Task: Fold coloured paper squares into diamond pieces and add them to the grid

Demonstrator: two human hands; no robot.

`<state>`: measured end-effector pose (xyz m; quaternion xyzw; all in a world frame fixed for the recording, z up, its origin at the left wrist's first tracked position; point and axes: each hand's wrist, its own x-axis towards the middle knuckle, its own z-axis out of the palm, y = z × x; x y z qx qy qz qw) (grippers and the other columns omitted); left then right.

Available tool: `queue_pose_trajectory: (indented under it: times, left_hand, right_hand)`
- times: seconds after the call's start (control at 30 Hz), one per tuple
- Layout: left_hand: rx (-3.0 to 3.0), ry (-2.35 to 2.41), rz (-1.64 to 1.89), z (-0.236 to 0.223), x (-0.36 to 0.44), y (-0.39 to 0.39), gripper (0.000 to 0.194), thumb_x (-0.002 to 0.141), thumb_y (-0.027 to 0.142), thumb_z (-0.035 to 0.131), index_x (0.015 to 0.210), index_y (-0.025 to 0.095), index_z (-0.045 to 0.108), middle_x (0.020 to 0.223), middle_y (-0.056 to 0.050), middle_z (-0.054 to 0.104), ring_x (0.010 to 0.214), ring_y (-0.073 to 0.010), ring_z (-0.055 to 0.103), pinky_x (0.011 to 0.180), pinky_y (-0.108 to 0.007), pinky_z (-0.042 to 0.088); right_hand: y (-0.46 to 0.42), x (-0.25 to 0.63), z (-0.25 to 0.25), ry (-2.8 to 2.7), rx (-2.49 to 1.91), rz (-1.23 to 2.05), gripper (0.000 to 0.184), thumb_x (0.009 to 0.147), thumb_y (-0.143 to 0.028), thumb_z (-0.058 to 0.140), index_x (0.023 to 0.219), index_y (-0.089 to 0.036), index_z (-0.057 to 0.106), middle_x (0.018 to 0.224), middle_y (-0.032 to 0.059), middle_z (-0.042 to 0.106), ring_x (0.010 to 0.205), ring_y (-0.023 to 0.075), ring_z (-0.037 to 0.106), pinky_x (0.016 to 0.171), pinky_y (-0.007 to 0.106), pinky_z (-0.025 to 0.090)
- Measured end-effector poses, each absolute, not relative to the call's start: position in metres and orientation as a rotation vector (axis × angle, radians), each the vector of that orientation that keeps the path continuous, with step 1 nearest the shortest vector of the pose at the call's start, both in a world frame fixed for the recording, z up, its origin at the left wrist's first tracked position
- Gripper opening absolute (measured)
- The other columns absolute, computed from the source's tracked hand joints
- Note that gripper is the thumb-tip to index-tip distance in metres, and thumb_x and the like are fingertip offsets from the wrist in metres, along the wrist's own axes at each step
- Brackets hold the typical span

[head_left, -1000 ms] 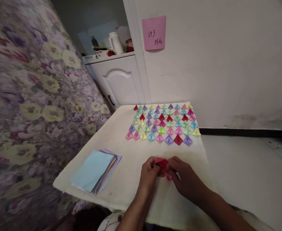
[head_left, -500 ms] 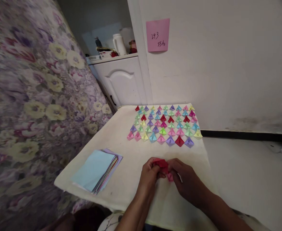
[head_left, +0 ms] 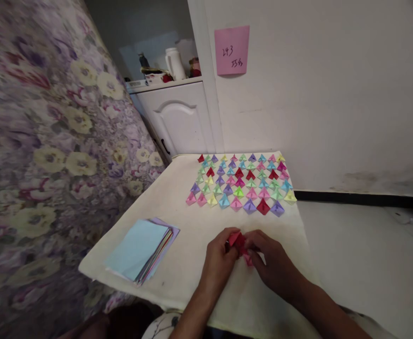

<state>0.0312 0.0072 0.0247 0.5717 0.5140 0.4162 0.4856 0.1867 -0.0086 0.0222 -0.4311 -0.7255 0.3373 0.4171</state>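
Note:
Between my hands is a red sheet of folded paper [head_left: 237, 239], partly hidden by the fingers. My left hand [head_left: 222, 252] grips its left side, thumb below and fingers behind. At the right side, my right hand [head_left: 268, 254] pinches the same paper with thumb and fingertips. A lighter pinkish-red part of the paper shows low between the hands. Farther back on the table stand rows of small folded paper shapes [head_left: 238, 191] in many colours, each with a pointed top. A stack of coloured paper [head_left: 138, 249], light blue on top, lies to the left.
A cream cloth covers the table [head_left: 157, 197]. A floral curtain [head_left: 51, 165] hangs along the left. Behind stand a white cabinet [head_left: 181, 117] with a white jug [head_left: 175, 64] on its shelf, and a wall bearing a pink note [head_left: 231, 51].
My left fingers have shifted on the red paper, and its upper part now stands more upright and folded. My right hand stays pinched at nearly the same spot.

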Motion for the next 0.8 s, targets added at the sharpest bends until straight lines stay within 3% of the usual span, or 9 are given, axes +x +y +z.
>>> queue_pose_trajectory:
  times: [0.17,0.33,0.5,0.63,0.8]
  left_hand:
    - [1.589,1.285,0.972,0.0337,0.0323,0.0016,0.028,0.071,0.012,0.051,0.093,0.022,0.066,0.087,-0.003,0.066,0.08,-0.0182,0.059,0.067,-0.023,0.045]
    - [1.548,1.383,1.019,0.035,0.0359,0.0,0.022,0.077,0.019,0.051,0.093,0.023,0.065,0.08,-0.002,0.067,0.073,-0.0176,0.06,0.064,-0.023,0.045]
    - [1.418,1.383,1.104,0.0336,0.0393,-0.0005,0.021,0.08,0.024,0.052,0.097,0.021,0.062,0.077,-0.002,0.066,0.07,-0.0177,0.063,0.064,-0.024,0.048]
    - [1.353,1.38,1.149,0.0331,0.0395,0.0,0.022,0.079,0.025,0.053,0.1,0.021,0.06,0.074,-0.001,0.066,0.067,-0.0174,0.064,0.062,-0.024,0.05]
    - [1.314,1.377,1.184,0.0338,0.0401,-0.0003,0.022,0.078,0.026,0.055,0.099,0.02,0.061,0.077,-0.001,0.067,0.067,-0.0168,0.065,0.062,-0.024,0.051]
  right_hand:
    - [-0.0072,0.1859,0.0221,-1.72,-1.097,0.951,0.017,0.075,-0.004,0.045,0.077,-0.02,0.051,0.079,0.0011,0.056,0.069,0.0138,0.054,0.063,0.026,0.043]
    - [-0.0054,0.1837,0.0247,-1.547,-1.081,1.169,0.016,0.078,-0.009,0.044,0.086,-0.02,0.052,0.079,0.0007,0.062,0.068,0.0141,0.061,0.062,0.026,0.047]
    - [-0.0049,0.1828,0.0215,-1.423,-1.149,1.088,0.016,0.078,-0.018,0.049,0.094,-0.021,0.052,0.095,0.0041,0.062,0.072,0.0156,0.063,0.064,0.027,0.049]
    - [-0.0049,0.1831,0.0215,-1.402,-1.253,1.008,0.012,0.077,-0.02,0.052,0.089,-0.02,0.053,0.077,0.0012,0.062,0.065,0.0156,0.061,0.062,0.028,0.048]
    - [-0.0032,0.1827,0.0235,-1.235,-1.168,1.282,0.011,0.079,-0.03,0.054,0.083,-0.02,0.052,0.062,-0.0025,0.058,0.058,0.015,0.061,0.058,0.028,0.049]
